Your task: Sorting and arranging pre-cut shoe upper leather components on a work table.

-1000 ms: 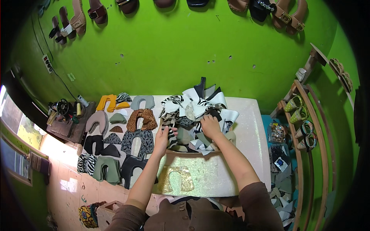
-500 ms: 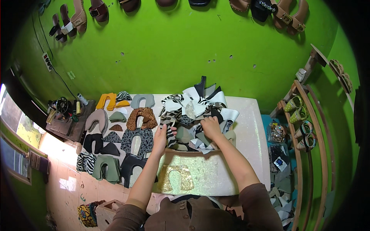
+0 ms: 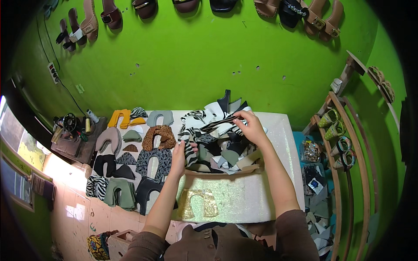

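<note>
A heap of leather and fabric scraps (image 3: 230,154) rises out of a low cardboard box (image 3: 222,174) on the table. At the box's left side my left hand (image 3: 178,158) is closed around a zebra-print piece (image 3: 190,155). Over the heap's right part, my right hand (image 3: 250,126) pinches the end of a zebra-striped strip (image 3: 220,124), raised above the other scraps. White and black scraps lie behind it. Between my forearms, a gold glittery arch-shaped piece (image 3: 187,208) rests on the table in front of the box.
Stacks of arch-shaped pieces fill the table's left: yellow (image 3: 118,118), leopard-print (image 3: 150,138), green (image 3: 124,191) and black (image 3: 145,193). A small machine with spools (image 3: 72,130) stands beyond them. At right are a wooden shoe rack (image 3: 357,174) and a blue bin (image 3: 296,139).
My right hand has risen out of the heap, up and slightly right, lifting a striped strip. The left hand stays at the zebra-print piece.
</note>
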`<control>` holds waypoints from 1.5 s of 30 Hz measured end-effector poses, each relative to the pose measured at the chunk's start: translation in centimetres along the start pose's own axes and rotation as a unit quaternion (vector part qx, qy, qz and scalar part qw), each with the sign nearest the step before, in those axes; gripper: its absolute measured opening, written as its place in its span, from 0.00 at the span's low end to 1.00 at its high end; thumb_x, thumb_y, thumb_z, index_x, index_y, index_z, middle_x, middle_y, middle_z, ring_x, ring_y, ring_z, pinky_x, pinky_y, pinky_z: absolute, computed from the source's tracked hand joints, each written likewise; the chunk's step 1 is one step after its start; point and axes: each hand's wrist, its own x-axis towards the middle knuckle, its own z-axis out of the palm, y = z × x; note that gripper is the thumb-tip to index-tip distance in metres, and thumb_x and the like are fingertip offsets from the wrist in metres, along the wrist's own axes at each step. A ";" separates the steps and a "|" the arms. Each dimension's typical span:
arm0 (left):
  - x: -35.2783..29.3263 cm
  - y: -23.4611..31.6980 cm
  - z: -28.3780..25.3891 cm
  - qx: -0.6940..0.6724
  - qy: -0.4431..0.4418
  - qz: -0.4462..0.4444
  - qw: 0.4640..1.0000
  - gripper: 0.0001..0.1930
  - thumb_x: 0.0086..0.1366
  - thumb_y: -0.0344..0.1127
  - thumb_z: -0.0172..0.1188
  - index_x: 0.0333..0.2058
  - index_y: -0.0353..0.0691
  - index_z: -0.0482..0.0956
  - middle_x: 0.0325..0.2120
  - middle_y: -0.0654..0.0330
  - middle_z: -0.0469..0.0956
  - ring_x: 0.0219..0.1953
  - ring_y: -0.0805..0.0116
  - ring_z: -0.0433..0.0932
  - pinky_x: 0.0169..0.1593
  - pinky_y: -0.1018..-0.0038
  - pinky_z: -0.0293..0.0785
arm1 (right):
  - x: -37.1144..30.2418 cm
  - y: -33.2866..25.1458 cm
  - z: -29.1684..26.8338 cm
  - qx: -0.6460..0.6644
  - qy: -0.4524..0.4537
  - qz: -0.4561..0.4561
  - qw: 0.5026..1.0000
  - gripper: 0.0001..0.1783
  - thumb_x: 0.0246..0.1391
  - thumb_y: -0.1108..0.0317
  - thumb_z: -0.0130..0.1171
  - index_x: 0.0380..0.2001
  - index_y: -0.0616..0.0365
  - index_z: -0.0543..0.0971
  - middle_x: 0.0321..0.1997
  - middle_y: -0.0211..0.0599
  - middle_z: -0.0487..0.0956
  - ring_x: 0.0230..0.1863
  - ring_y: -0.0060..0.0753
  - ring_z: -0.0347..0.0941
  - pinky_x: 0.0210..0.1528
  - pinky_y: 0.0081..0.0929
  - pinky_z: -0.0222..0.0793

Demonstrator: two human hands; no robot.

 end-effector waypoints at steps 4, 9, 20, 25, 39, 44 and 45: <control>0.3 -0.4 -1.3 -0.026 -0.015 -0.031 0.999 0.23 0.67 0.51 0.34 0.42 0.37 0.68 0.31 0.58 0.76 0.31 0.70 0.76 0.36 0.74 0.74 | -0.8 -0.9 0.6 0.270 -0.117 0.139 0.946 0.12 0.52 0.66 0.56 0.38 0.59 0.72 0.30 0.21 0.72 0.31 0.12 0.64 0.34 0.15 0.61; -0.7 0.3 0.6 -0.045 -0.014 -0.095 0.994 0.32 0.65 0.58 0.25 0.44 0.36 0.70 0.33 0.57 0.77 0.36 0.67 0.76 0.39 0.73 0.74 | -2.3 -1.7 2.4 0.332 -0.165 0.199 0.907 0.11 0.53 0.68 0.54 0.37 0.61 0.71 0.30 0.22 0.71 0.32 0.12 0.64 0.35 0.13 0.61; -2.3 1.1 1.5 0.050 -0.146 -0.016 0.988 0.12 0.65 0.38 0.45 0.40 0.36 0.67 0.31 0.58 0.76 0.33 0.72 0.75 0.40 0.77 0.72 | -5.0 1.9 6.5 0.284 -0.058 0.239 0.927 0.09 0.52 0.68 0.55 0.32 0.63 0.71 0.21 0.21 0.65 0.22 0.12 0.57 0.24 0.12 0.54; -2.8 1.6 2.0 0.060 -0.147 -0.041 0.986 0.09 0.65 0.35 0.45 0.40 0.37 0.66 0.29 0.59 0.75 0.32 0.73 0.75 0.39 0.77 0.71 | -5.7 2.3 6.3 0.249 -0.048 0.215 0.943 0.11 0.51 0.66 0.56 0.34 0.62 0.70 0.23 0.22 0.66 0.27 0.13 0.58 0.29 0.14 0.57; -3.8 4.7 -3.5 -0.062 -0.143 -0.120 0.981 0.11 0.63 0.35 0.47 0.43 0.40 0.64 0.25 0.59 0.72 0.24 0.71 0.74 0.28 0.77 0.74 | -8.9 -2.3 11.8 0.693 -0.115 0.312 0.640 0.22 0.54 0.67 0.52 0.50 0.62 0.63 0.43 0.40 0.74 0.46 0.32 0.71 0.43 0.30 0.72; -4.3 5.7 -9.5 -0.078 -0.093 -0.134 0.983 0.09 0.64 0.35 0.46 0.41 0.41 0.65 0.25 0.61 0.73 0.24 0.72 0.75 0.28 0.77 0.74 | -9.0 -7.6 17.1 0.735 -0.093 0.350 0.574 0.20 0.58 0.68 0.44 0.53 0.61 0.60 0.46 0.41 0.71 0.44 0.35 0.72 0.44 0.33 0.72; -4.5 6.1 -11.0 -0.085 -0.084 -0.135 0.984 0.09 0.64 0.36 0.47 0.41 0.40 0.65 0.25 0.61 0.74 0.25 0.72 0.75 0.29 0.78 0.74 | -9.1 -8.3 18.5 0.731 -0.103 0.346 0.579 0.21 0.57 0.68 0.45 0.54 0.59 0.59 0.45 0.40 0.72 0.44 0.34 0.72 0.43 0.33 0.73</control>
